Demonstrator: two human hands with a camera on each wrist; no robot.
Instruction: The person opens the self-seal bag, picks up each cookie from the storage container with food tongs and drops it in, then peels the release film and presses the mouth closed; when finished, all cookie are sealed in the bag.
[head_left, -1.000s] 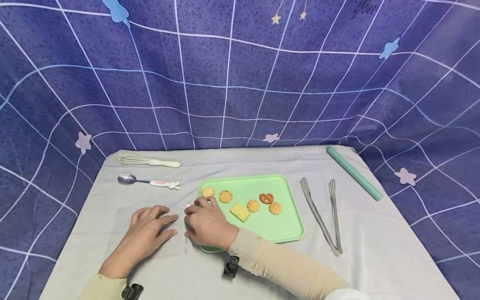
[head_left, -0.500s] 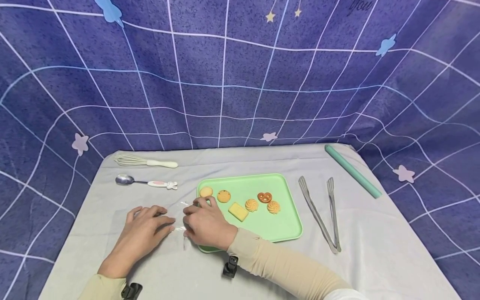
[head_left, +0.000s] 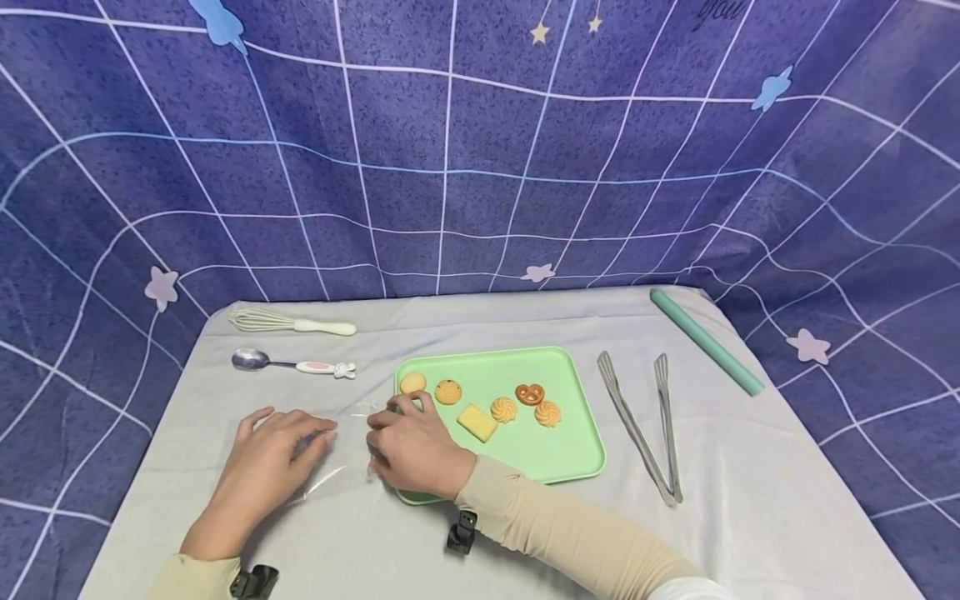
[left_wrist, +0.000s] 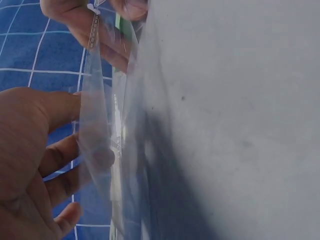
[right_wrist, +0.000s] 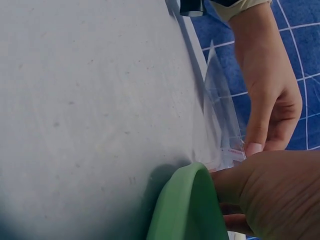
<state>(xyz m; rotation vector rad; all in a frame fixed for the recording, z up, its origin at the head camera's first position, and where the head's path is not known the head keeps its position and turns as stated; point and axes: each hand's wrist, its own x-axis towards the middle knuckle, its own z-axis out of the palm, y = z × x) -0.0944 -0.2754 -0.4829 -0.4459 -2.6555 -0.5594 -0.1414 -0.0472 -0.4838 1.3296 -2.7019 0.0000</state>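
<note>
1. A see-through plastic bag (head_left: 327, 479) lies in the lower left of the head view, between the two hands; its film catches bright streaks of light, and its outline is hard to follow.
2. The right hand (head_left: 422, 448) pinches the bag's edge, thumb and fingers clamped on the film, just left of the frame's lower centre.
3. The left hand (head_left: 266, 458), farther left, touches the film; its thumb and fingers stand apart, with a gap between the two hands.
4. A green tray (head_left: 540, 454) sits right of that gap, its left rim partly hidden under the right hand.
5. On it, a plain round cookie (head_left: 412, 383) is near the upper left corner, a dotted cookie (head_left: 448, 392) beside it, a rectangular cookie (head_left: 477, 423) below; a pretzel (head_left: 529, 394) lies between two swirl cookies (head_left: 503, 409), leaving room along the lower and right edges.
6. Steel tongs (head_left: 634, 427) lie right of the tray, legs spread, a strip of cloth between.
7. A green rod (head_left: 705, 342) slants along the table's upper right edge.
8. A whisk (head_left: 322, 327) and a spoon (head_left: 315, 367) lie upper left, well apart from the tongs.
</note>
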